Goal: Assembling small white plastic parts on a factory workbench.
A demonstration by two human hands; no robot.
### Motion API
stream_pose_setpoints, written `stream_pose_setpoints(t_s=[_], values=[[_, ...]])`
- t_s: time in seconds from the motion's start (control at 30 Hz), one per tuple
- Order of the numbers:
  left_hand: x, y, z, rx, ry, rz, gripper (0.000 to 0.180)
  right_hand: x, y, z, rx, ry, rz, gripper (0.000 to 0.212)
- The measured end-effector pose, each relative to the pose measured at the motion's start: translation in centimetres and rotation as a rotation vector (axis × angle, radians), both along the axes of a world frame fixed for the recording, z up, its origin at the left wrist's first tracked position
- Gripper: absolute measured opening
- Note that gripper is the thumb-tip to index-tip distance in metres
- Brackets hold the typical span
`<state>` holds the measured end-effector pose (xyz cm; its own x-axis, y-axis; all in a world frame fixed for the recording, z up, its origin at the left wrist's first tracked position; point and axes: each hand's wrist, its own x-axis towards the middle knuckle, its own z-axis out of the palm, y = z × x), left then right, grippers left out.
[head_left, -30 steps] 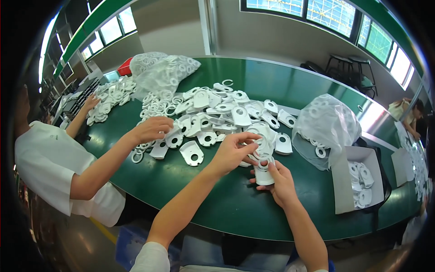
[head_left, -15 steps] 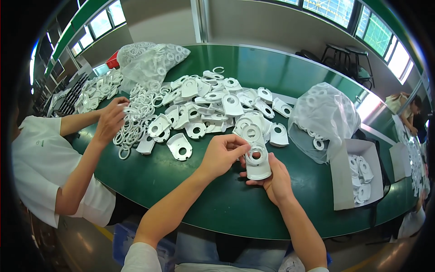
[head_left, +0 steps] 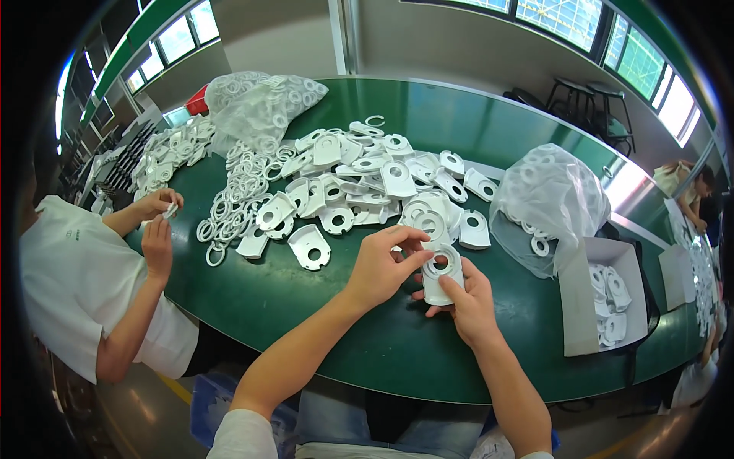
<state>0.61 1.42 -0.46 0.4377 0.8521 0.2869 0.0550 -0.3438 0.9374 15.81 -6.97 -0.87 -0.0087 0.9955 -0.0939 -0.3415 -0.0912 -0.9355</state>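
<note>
Both hands, left [head_left: 380, 268] and right [head_left: 468, 302], pinch one flat white plastic plate [head_left: 442, 274], round-holed, just above the glossy green counter [head_left: 306, 321].

Pile of plastic plates [head_left: 367, 180] mid-table [head_left: 252, 306], loose rings [head_left: 233, 203] to its left, bag of rings [head_left: 550, 199] right, open box [head_left: 608, 306] in front of bag

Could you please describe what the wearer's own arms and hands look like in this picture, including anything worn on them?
Both forearms are bare, rising from the lower edge. The left hand and right hand wear no gloves, and I can see no rings, watch or bracelet. A short white sleeve covers the left upper arm; a sliver of white cloth at the bottom edge suggests the same on the right.
</note>
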Motion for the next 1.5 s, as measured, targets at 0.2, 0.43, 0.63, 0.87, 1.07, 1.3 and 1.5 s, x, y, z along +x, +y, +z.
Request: stream_pose_setpoints(t_s=[0.2,0.43,0.63,0.87,1.07,1.3,1.5], values=[[-0.3,0.4,-0.5,-0.258,-0.061,-0.162,0.017,-0.1,-0.2,-0.5,0.111,-0.072,-0.011,0.031],[-0.4,0.0,-0.2,-0.276,-0.1,-0.127,0.016,-0.2,-0.1,-0.3,0.138,-0.03,0.009,0.03],[0.1,-0.9,0.2,-0.209,-0.108,-0.128,0.016,0.1,-0.5,-0.1,0.157,-0.095,-0.014,0.025],[0.5,-1.6,0.8,0.074,-0.032,-0.09,0.014,0.0,0.1,-1.1,0.186,-0.267,-0.149,0.032],[0.2,-1.4,0.7,0.068,0.017,-0.162,0.01,-0.6,-0.4,-1.1,0.247,-0.383,-0.169,0.032],[1.1,-2.2,0.2,0.109,0.11,-0.086,0.018,-0.4,-0.1,-1.6,0.088,-0.281,-0.178,0.035],[0.3,-1.1,0.9,-0.09,0.066,-0.355,0.035,1.0,-0.2,-0.4,0.071,-0.147,-0.098,0.038]])
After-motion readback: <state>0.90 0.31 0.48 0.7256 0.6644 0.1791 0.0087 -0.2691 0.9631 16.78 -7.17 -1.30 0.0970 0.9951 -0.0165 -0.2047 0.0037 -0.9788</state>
